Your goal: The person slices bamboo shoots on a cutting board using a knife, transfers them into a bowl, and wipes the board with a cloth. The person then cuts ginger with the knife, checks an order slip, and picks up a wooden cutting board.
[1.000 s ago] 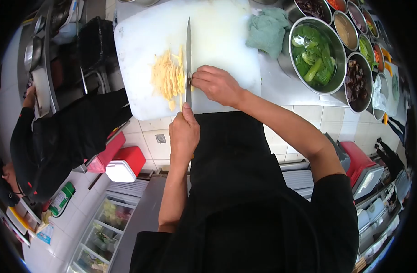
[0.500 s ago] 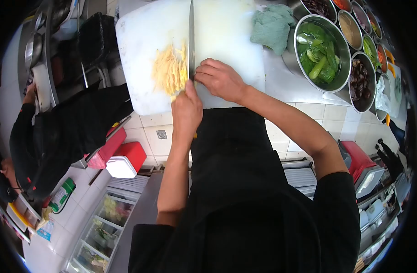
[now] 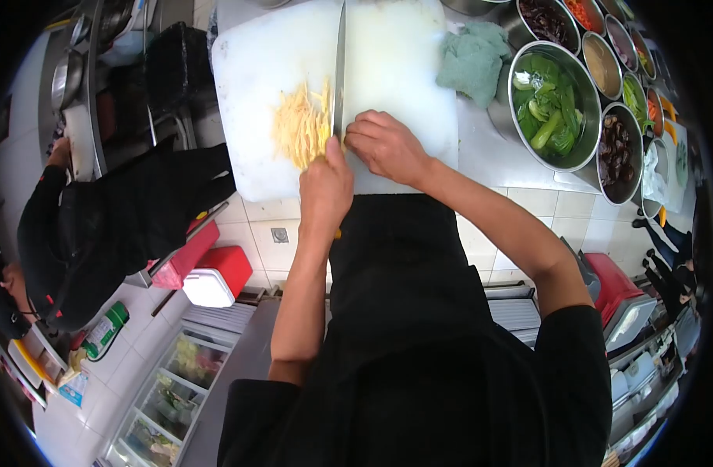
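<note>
My left hand is closed around the handle of a long knife, its thumb against the base of the blade. The blade points away from me across the white cutting board. Left of the blade lies a loose pile of thin pale-yellow strips. On the blade's other side, my right hand has its fingers curled, fingertips close to the steel. Those fingers hide most of whatever they press on; only a bit of yellow shows beside them.
A green cloth lies right of the board, beside a metal bowl of leafy greens. Beyond are a bowl of dark pieces and several smaller ingredient bowls. At left, a person in black works at another counter.
The knife and my left hand have moved forward along the board. My right hand stays beside the blade. The whole view has shifted slightly, with the board farther right in it.
</note>
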A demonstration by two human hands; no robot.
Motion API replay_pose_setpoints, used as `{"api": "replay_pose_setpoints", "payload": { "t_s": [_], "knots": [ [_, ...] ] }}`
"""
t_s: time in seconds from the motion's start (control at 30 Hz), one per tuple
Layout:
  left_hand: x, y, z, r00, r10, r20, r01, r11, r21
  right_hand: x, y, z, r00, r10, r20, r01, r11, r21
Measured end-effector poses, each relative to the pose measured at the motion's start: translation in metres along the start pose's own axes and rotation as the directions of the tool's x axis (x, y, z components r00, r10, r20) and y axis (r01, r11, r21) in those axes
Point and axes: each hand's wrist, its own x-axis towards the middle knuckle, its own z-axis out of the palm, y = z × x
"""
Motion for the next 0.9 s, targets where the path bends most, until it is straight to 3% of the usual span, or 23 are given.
{"api": "replay_pose_setpoints", "payload": {
  "t_s": [0.07,0.1,0.23,0.47,0.63,0.73,0.9],
  "knots": [
    [-0.021,-0.007,-0.006,0.998,-0.059,0.031,0.059,0.998,0.018,0.0,0.001,0.002,0.999,-0.014,-0.033,0.014,1.0,-0.008],
    [-0.031,-0.016,-0.003,1.0,0.015,-0.009,-0.015,1.0,0.024,-0.001,0.0,0.003,0.999,-0.017,-0.046,0.017,1.0,-0.007],
    [-0.014,-0.013,0.01,0.997,0.071,-0.01,-0.071,0.997,0.006,-0.002,0.002,0.004,1.0,-0.01,0.0,0.01,1.0,0.015],
    [-0.026,-0.004,-0.007,1.0,-0.016,0.024,0.016,1.0,-0.009,-0.004,0.003,0.002,1.0,-0.018,-0.025,0.019,1.0,0.018],
    [-0.007,-0.004,0.008,0.995,0.097,-0.032,-0.097,0.995,0.002,-0.002,0.0,0.001,1.0,0.021,-0.004,-0.02,0.998,0.055],
    [0.006,0.002,0.004,1.0,-0.006,0.021,0.007,0.999,-0.034,-0.002,0.001,0.0,0.999,0.034,0.033,-0.035,0.999,0.029],
    [-0.028,-0.007,0.004,1.0,0.0,-0.018,0.0,1.0,0.006,-0.004,0.0,-0.001,0.998,0.05,-0.042,-0.049,0.998,0.032]
  ]
}}
